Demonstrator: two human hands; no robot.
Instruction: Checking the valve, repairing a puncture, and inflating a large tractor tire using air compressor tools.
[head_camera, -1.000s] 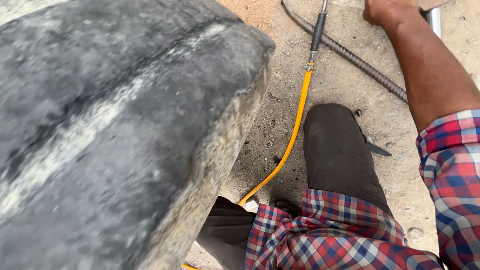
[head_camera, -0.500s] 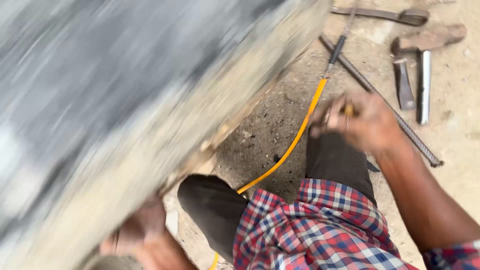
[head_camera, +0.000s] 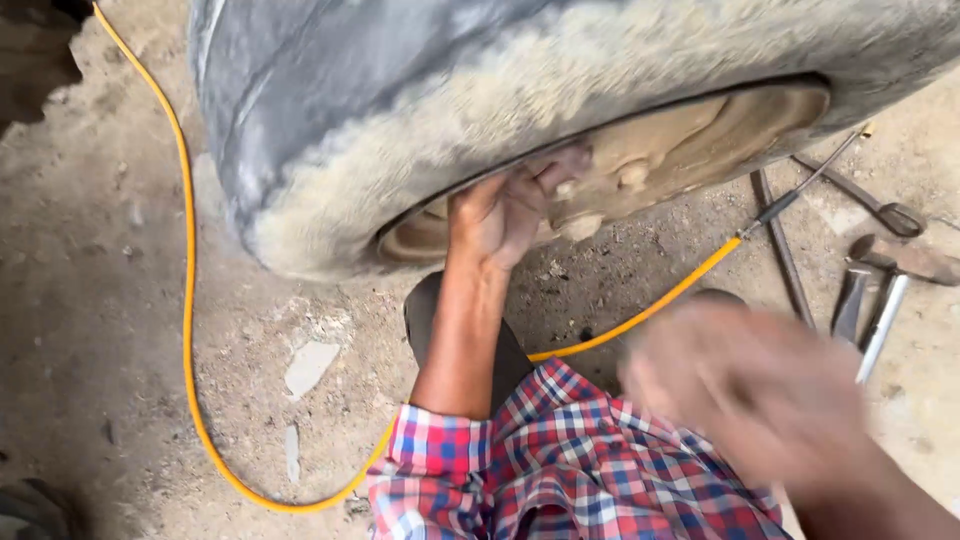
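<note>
A big worn truck tyre (head_camera: 400, 90) with a rusty tan wheel rim (head_camera: 690, 150) leans over me at the top of the view. My left hand (head_camera: 505, 215) reaches up to it, fingers hooked over the rim's edge where it meets the tyre. Low at the right, my right hand (head_camera: 745, 395) is a motion blur over my knee, near a yellow hose (head_camera: 185, 300). Whether it holds anything does not show. My checked red and blue shirt fills the bottom middle.
The yellow hose loops over the dirt floor from top left, round under my arm, to a black fitting (head_camera: 790, 205) below the rim. Several metal hand tools (head_camera: 880, 300) and a long iron bar (head_camera: 780, 245) lie on the ground at right.
The view has swung left, and the tyre's rim side now shows. My left hand has risen onto the rim. My right hand has drawn back from the hose toward me.
</note>
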